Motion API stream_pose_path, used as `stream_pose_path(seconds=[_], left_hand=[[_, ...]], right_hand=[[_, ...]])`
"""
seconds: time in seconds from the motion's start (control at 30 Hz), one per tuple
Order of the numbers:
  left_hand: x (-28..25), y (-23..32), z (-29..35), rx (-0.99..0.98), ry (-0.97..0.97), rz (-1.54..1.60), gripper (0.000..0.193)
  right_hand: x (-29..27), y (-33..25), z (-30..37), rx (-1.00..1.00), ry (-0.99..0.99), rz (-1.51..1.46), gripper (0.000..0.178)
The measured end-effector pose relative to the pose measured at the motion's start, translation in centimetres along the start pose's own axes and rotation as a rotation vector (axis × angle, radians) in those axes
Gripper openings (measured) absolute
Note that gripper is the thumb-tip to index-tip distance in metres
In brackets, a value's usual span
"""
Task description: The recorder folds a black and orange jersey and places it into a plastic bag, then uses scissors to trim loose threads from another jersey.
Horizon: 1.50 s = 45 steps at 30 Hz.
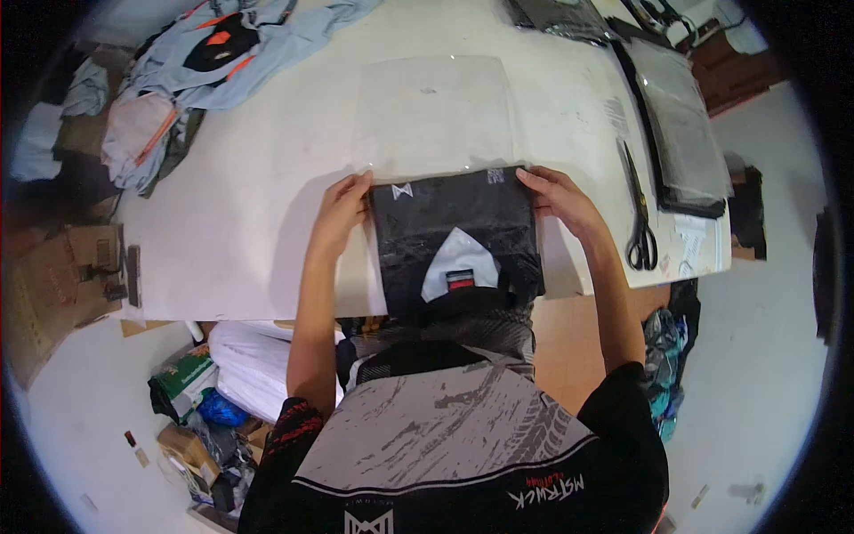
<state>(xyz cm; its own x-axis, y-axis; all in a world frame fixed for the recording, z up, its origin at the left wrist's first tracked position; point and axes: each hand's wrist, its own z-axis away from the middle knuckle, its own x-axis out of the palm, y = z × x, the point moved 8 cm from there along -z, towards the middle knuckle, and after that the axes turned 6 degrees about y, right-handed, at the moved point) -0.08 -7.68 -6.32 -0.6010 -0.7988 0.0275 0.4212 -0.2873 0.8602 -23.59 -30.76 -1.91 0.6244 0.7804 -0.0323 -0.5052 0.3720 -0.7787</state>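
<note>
A folded black garment in a clear plastic bag [454, 209] hangs over the table's near edge, close to my body. A white patch with a small red and black label shows through its lower part. My left hand [342, 212] is closed on the bag's upper left corner. At the upper right corner, my right hand [562, 200] pinches the bag between thumb and fingers. Just beyond the bag's top edge, a clear plastic sheet or empty bag [436, 107] lies flat on the white table [249, 231].
Black-handled scissors [640, 222] lie right of my right hand. Beside them is a stack of clear plastic bags [680, 129]. Grey, black and orange clothes [231, 62] are heaped at the far left. A cardboard box [67, 276] stands off the table's left end.
</note>
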Motion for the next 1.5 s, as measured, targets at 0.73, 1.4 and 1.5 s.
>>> stream_pose_path(seconds=[0.73,1.4,1.5], left_hand=[[-1.9,-3.2,2.5,0.343,0.248,-0.226,0.027],[2.4,2.7,9.7,1.019,0.107,-1.069,0.048],[2.8,2.3,9.4,1.063,0.039,-1.131,0.052]], right_hand=[[1.8,4.3,-1.1,-0.224,-0.015,-0.347,0.044],[3.0,2.1,8.7,-0.986,0.443,0.796,0.048],[3.7,1.7,8.4,-1.056,0.416,0.934,0.05]])
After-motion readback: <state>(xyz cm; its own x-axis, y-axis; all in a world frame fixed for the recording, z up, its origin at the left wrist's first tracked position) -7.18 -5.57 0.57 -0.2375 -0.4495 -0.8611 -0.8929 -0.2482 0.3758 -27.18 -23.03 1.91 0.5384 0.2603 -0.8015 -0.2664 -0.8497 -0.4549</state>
